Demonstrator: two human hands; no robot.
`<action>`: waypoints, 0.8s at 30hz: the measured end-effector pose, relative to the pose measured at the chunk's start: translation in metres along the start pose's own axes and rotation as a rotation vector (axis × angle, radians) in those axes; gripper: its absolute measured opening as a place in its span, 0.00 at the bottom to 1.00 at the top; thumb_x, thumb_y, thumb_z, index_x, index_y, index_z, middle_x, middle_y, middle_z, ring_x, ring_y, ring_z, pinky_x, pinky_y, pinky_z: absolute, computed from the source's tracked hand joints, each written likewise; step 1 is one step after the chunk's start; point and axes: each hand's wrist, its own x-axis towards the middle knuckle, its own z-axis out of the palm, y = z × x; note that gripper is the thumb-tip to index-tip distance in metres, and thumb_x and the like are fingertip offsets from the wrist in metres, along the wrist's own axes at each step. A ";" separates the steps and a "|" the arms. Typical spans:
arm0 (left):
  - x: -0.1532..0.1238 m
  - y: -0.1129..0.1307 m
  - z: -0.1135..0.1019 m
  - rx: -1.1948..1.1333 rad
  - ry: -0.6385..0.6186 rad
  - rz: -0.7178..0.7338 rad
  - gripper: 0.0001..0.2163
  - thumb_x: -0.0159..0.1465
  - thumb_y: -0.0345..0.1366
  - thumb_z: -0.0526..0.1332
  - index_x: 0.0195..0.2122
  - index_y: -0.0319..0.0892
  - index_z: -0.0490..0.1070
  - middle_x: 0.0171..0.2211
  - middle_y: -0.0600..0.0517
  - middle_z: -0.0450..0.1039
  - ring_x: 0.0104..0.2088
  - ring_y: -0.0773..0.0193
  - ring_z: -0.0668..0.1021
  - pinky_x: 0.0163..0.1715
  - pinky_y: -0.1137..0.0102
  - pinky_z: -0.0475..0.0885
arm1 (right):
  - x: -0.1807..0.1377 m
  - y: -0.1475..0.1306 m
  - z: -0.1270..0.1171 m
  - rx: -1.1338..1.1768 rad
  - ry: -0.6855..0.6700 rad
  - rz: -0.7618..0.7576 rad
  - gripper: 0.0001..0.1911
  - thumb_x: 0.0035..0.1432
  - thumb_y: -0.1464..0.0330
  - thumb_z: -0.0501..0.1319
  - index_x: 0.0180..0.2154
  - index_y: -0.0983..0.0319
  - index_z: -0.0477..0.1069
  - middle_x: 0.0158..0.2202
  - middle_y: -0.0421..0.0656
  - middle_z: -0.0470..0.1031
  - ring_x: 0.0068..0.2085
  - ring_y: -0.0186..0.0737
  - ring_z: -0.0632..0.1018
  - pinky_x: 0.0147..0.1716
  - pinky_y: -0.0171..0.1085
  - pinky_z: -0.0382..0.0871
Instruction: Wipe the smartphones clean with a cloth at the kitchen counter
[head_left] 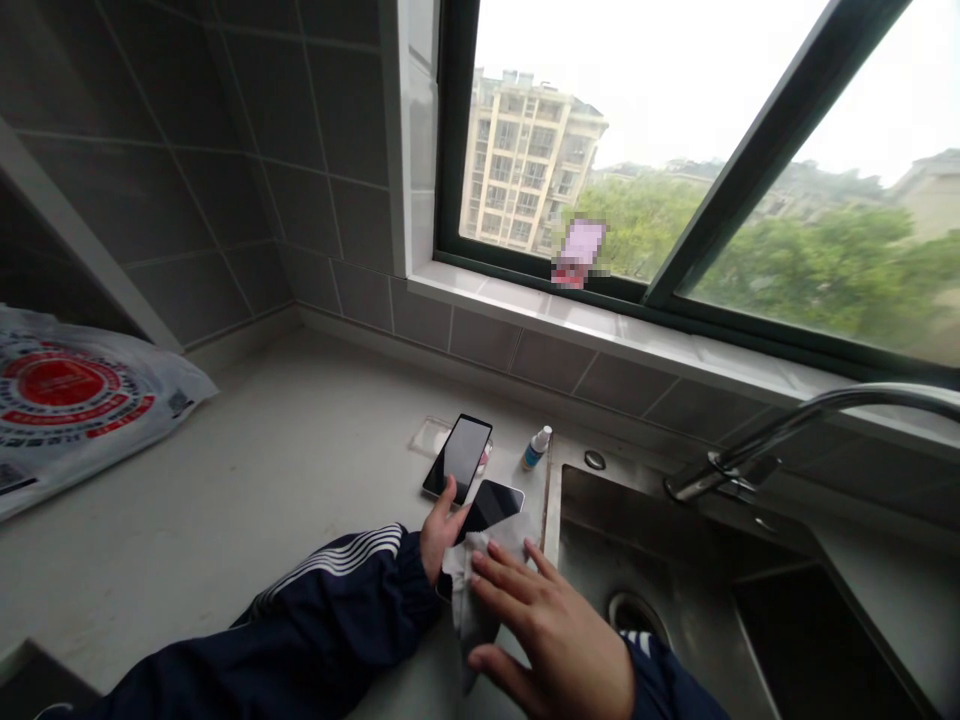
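My left hand (pixel 441 532) grips a dark-screened phone (pixel 496 502) by its left side, thumb up along the edge and the other fingers hidden. Over the lower part of that phone lies a thin grey-white cloth (pixel 517 532). My right hand (pixel 555 620) presses the cloth onto the screen with its fingers laid out over it, and a loose end hangs below. Just beyond, a second phone (pixel 459 455) rests screen up on a clear phone case (pixel 427 437). A small spray bottle (pixel 534 452) with a white cap stands upright to the right, near the sink.
On the right is a steel sink (pixel 553 500) with a curved faucet (pixel 780 430) over it. A white plastic bag (pixel 97 400) with red print lies at the left of the pale counter (pixel 300 430). Tiled wall and a window sill (pixel 510 305) bound the back.
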 end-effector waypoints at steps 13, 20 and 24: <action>-0.002 -0.002 0.009 -0.062 -0.082 -0.051 0.37 0.64 0.59 0.41 0.61 0.33 0.58 0.48 0.36 0.74 0.49 0.48 0.76 0.55 0.55 0.62 | 0.008 0.033 0.002 -0.157 0.058 0.074 0.33 0.64 0.50 0.51 0.66 0.51 0.48 0.69 0.38 0.43 0.68 0.50 0.47 0.63 0.62 0.42; 0.001 -0.002 -0.002 -0.043 -0.164 -0.015 0.37 0.64 0.59 0.40 0.62 0.31 0.57 0.51 0.37 0.72 0.54 0.51 0.73 0.59 0.59 0.57 | 0.015 0.049 0.008 -0.211 0.134 0.123 0.33 0.65 0.50 0.49 0.67 0.52 0.46 0.69 0.39 0.41 0.69 0.48 0.46 0.62 0.60 0.45; 0.001 -0.003 -0.004 -0.029 -0.175 -0.043 0.37 0.64 0.60 0.41 0.62 0.33 0.57 0.52 0.37 0.72 0.55 0.50 0.72 0.58 0.59 0.58 | 0.016 0.051 0.011 -0.196 0.161 0.131 0.32 0.65 0.50 0.49 0.67 0.51 0.47 0.69 0.40 0.43 0.68 0.50 0.47 0.62 0.61 0.46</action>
